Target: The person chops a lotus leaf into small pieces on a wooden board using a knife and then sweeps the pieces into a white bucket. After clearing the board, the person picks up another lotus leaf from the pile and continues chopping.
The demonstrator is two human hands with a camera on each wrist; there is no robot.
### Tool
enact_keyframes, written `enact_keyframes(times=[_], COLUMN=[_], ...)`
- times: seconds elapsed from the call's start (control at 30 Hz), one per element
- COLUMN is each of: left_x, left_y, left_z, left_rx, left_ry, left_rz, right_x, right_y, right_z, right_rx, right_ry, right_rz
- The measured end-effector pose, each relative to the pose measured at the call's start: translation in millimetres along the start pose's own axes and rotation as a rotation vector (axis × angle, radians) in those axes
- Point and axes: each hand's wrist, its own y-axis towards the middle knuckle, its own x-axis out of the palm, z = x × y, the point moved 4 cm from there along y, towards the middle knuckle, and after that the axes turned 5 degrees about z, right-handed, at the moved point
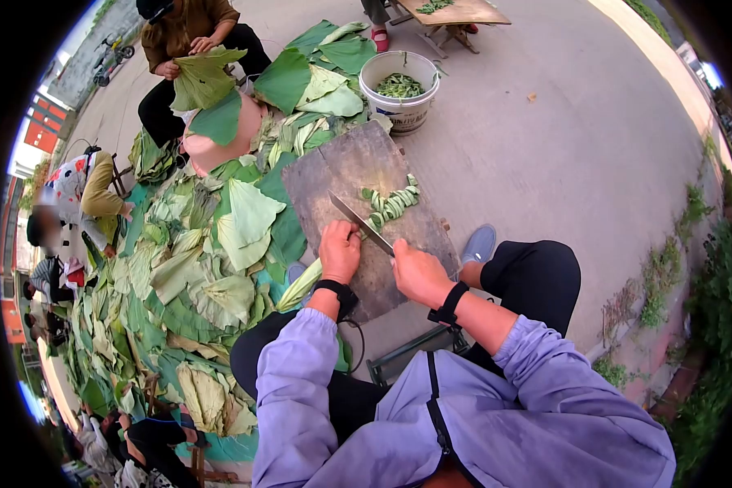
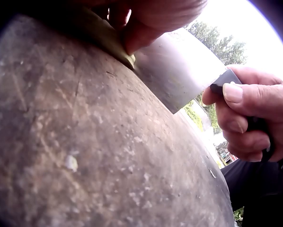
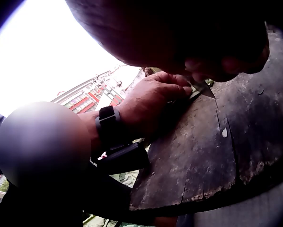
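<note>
A rolled green leaf [image 1: 302,285] lies across the wooden cutting board [image 1: 325,175], its long end trailing off toward my left wrist. My left hand [image 1: 339,252] pinches the roll close to its cut end. In my right hand [image 1: 421,275] I grip a cleaver [image 1: 358,218] by its dark handle. The left wrist view shows the broad blade [image 2: 179,61] standing against the leaf tip [image 2: 130,59], right beside my left fingers [image 2: 146,33]. Sliced leaf curls [image 1: 394,203] sit on the board beyond the blade. My right hand hides part of the board in the right wrist view.
A wide heap of large leaves [image 1: 187,276] covers the ground at left. Behind the board stands a white bucket [image 1: 403,114] with cut leaf inside. A person [image 1: 191,49] handles a leaf by a pink tub [image 1: 220,150]. Another low table [image 1: 464,11] is at the back.
</note>
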Motion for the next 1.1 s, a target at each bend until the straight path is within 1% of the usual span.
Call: enact_keyframes(times=[0.1, 0.17, 0.37, 0.5, 0.57, 0.67, 0.7, 0.77, 0.9, 0.97, 1.1], left_x=[0, 0, -2, -1, -2, -3, -3, -3, -2, -3, -4], left_y=[0, -1, -1, 0, -1, -1, -1, -1, -1, -1, -1], left_z=[-1, -2, -1, -2, -1, 2, 1, -1, 0, 1, 2], left_rx=[-0.007, 0.005, 0.025, 0.018, 0.007, -0.008, -0.012, -0.009, 0.005, 0.004, 0.009], left_ry=[0.002, -0.008, -0.032, -0.048, -0.049, -0.056, -0.061, -0.059, -0.056, -0.050, -0.049], left_rz=[-0.016, -0.018, -0.020, -0.029, -0.020, -0.013, -0.017, -0.016, -0.015, -0.016, -0.022], right_x=[0, -2, -14, -15, -14, -11, -14, -19, -18, -15, -16], right_y=[3, 2, -14, -18, -18, -21, -21, -22, -26, -28, -29], right_z=[2, 4, 10, 13, 14, 12, 8, 4, 6, 8, 6], right_rx=[0.010, 0.056, 0.076, 0.064, -0.003, -0.029, -0.033, 0.044, 0.028, -0.042, -0.020], right_ry=[0.005, 0.027, 0.044, 0.062, 0.073, 0.071, 0.070, 0.039, 0.050, 0.058, 0.045], right_rz=[-0.011, 0.004, -0.035, -0.043, 0.031, 0.030, 0.032, -0.045, -0.035, 0.041, 0.008])
